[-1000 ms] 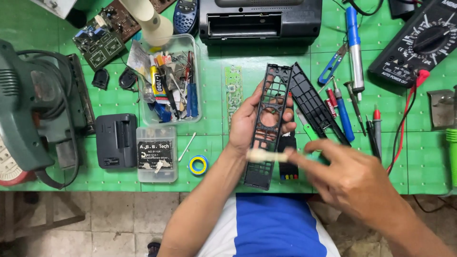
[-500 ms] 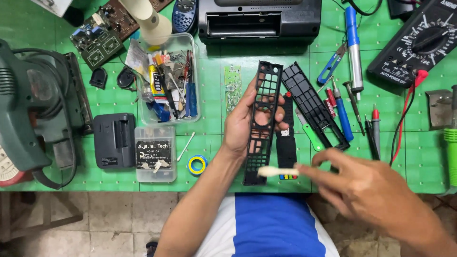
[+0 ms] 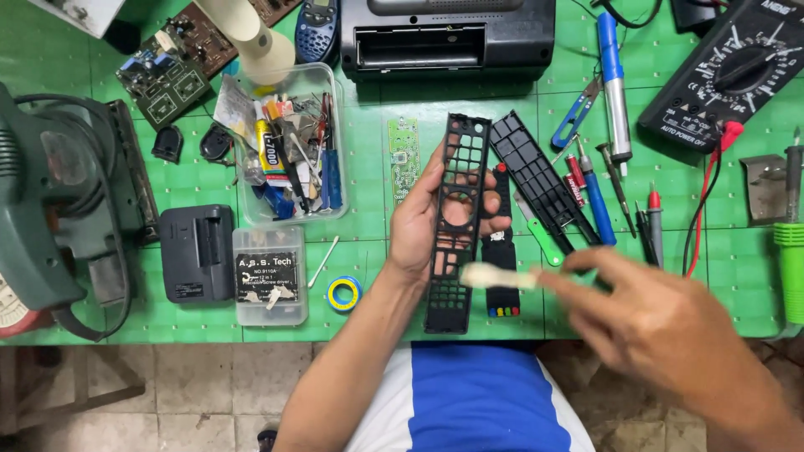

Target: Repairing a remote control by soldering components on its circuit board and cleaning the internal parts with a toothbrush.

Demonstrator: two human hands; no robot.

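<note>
My left hand (image 3: 419, 230) grips the long black plastic remote-control front shell (image 3: 456, 222), upright near the green workbench's front edge, its long axis running front to back. My right hand (image 3: 653, 322) pinches a pale cotton swab (image 3: 494, 276), tip touching the shell's lower half from the right. A black keypad strip (image 3: 501, 251) lies just beside.

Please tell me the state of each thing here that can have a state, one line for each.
Remote front cover: taken off, held upright by left hand.
Cotton swab: pinched in right hand, tip touching cover.
Remote back shell: lying flat on mat.
Plastic box: open, full of tools.
</note>
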